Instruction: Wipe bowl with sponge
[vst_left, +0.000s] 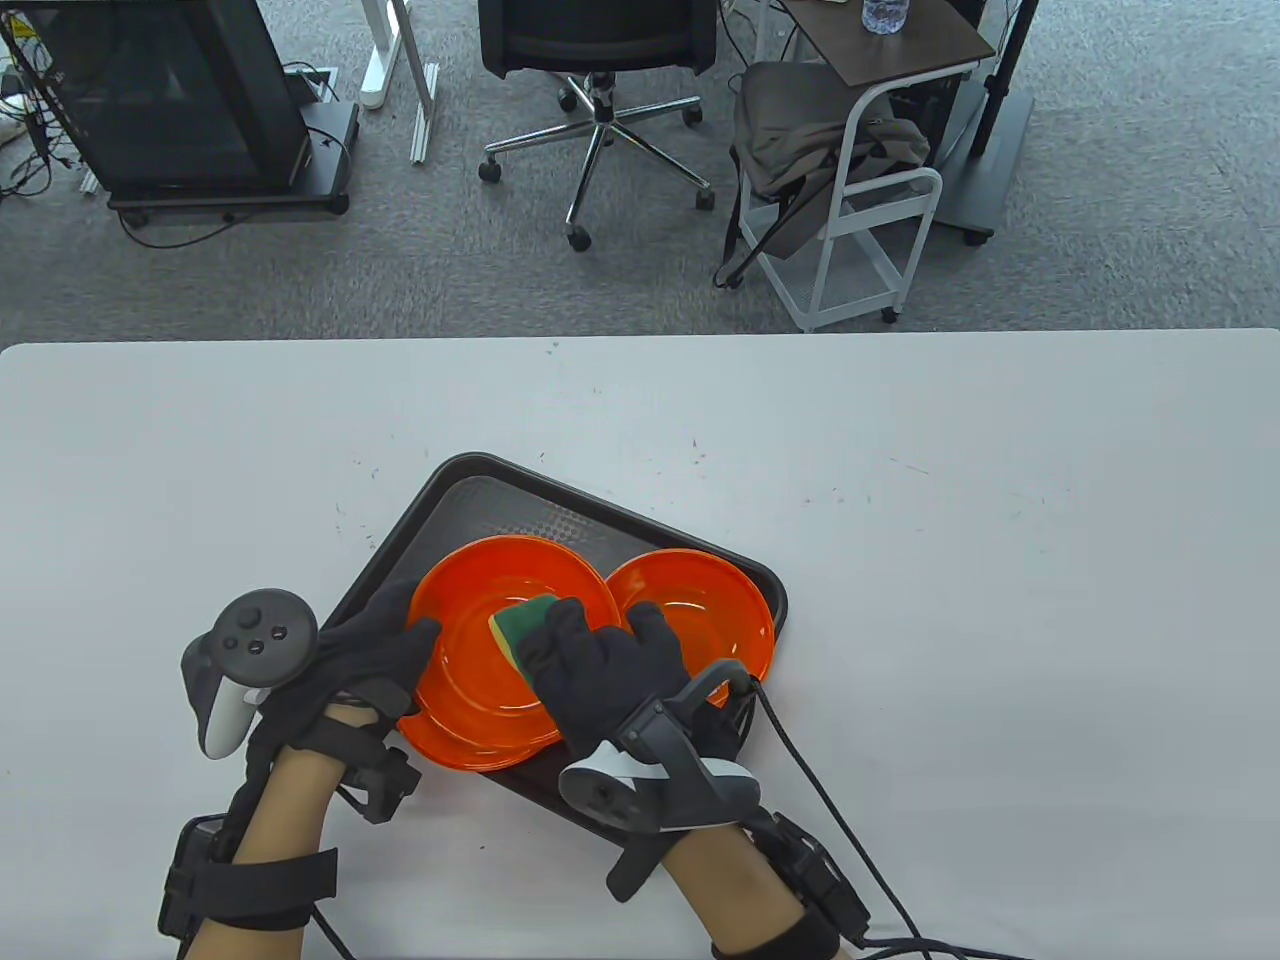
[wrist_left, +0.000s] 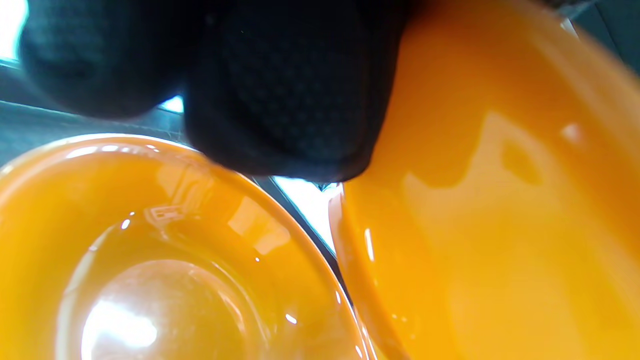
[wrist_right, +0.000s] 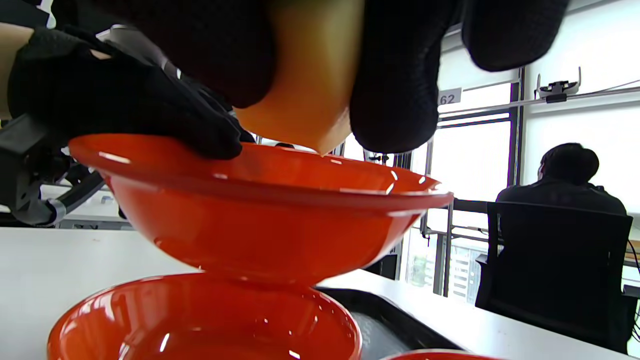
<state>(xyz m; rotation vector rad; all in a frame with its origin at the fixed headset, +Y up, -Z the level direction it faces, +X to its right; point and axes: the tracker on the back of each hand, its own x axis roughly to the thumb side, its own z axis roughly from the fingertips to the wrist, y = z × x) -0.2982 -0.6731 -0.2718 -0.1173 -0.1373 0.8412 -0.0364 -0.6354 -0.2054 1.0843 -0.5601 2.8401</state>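
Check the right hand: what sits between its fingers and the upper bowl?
The sponge, gripped by the right hand over the upper bowl; the table view shows it best.

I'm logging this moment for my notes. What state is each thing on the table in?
top bowl: lifted above the one beneath, tilted, left rim held.
lower bowl: on the tray, under the top bowl.
third bowl: upright on the tray, untouched.
sponge: gripped, over the top bowl's inside.
left hand: grips the top bowl's rim.
right hand: fingers pinch the sponge.
tray: flat on the table.
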